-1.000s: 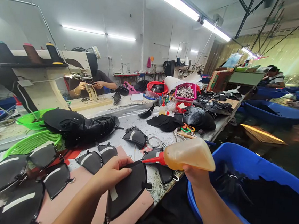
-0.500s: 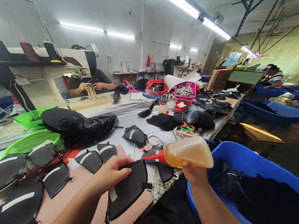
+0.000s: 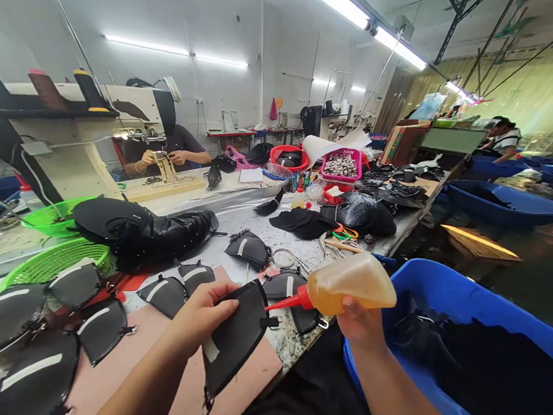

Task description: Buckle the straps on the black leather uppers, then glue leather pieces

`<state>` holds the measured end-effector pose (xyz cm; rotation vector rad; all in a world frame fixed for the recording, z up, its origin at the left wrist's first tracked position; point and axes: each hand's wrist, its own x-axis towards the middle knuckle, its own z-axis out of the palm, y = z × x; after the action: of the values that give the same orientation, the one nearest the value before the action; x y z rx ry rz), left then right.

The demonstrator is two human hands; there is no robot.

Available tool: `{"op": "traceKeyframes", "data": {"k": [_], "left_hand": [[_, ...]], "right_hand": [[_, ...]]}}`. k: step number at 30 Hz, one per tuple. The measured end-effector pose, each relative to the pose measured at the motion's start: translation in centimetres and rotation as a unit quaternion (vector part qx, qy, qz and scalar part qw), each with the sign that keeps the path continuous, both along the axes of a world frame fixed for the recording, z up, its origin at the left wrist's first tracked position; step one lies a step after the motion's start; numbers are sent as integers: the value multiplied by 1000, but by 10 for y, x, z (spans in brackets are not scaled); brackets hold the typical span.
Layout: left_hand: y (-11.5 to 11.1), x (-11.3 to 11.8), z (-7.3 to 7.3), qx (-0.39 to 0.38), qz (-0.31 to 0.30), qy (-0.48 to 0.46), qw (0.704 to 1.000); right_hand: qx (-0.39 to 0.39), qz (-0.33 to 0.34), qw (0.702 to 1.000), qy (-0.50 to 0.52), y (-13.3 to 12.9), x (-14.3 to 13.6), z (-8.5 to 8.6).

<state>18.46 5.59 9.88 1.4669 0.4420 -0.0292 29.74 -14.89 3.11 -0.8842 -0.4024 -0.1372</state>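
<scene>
My left hand (image 3: 202, 314) grips a black curved fabric piece (image 3: 236, 339) with a white strip, tilted up off the pink mat (image 3: 165, 378). My right hand (image 3: 361, 321) holds a squeeze bottle of amber glue (image 3: 352, 282) on its side, its red nozzle touching the piece's upper right edge. Several more black pieces with white strips (image 3: 37, 335) lie on the mat to the left, and others (image 3: 177, 286) sit just beyond my left hand.
A blue tub (image 3: 443, 299) with dark material stands at my right. Green baskets (image 3: 54, 259), a black leather pile (image 3: 143, 231), scissors and red and pink baskets (image 3: 341, 165) crowd the long table. A person works at a sewing machine (image 3: 165, 156) across it; another sits far right.
My left hand has tipped the black piece up and toward the bottle. The bottle's nozzle has dropped slightly and now meets the piece's edge.
</scene>
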Motion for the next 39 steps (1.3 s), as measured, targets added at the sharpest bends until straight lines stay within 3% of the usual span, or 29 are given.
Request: {"op": "traceKeyframes", "data": {"k": [10,19,24,30,35,39], "left_hand": [[-4,-1,-3,-13,56,-26,998],[-8,-1,-3,-37,107,-40,993],[-6,1,-6,-39,109,-52,992],[-6,1,-8,-35,117,-52,991],[-1,3,-11,-60,99,-52,992],[5,-2,-22,-146,147,-67,976]], "right_hand": [[-4,-16,1000,3,0,-9,0],[-32,-1,997,-75,-6,-11,-26],[-39,-37,997,-54,-8,-11,-32],[-55,9,997,-58,-12,-8,-44],[-33,32,999,-14,5,-21,-30],[-10,33,999,39,11,-26,-14]]}}
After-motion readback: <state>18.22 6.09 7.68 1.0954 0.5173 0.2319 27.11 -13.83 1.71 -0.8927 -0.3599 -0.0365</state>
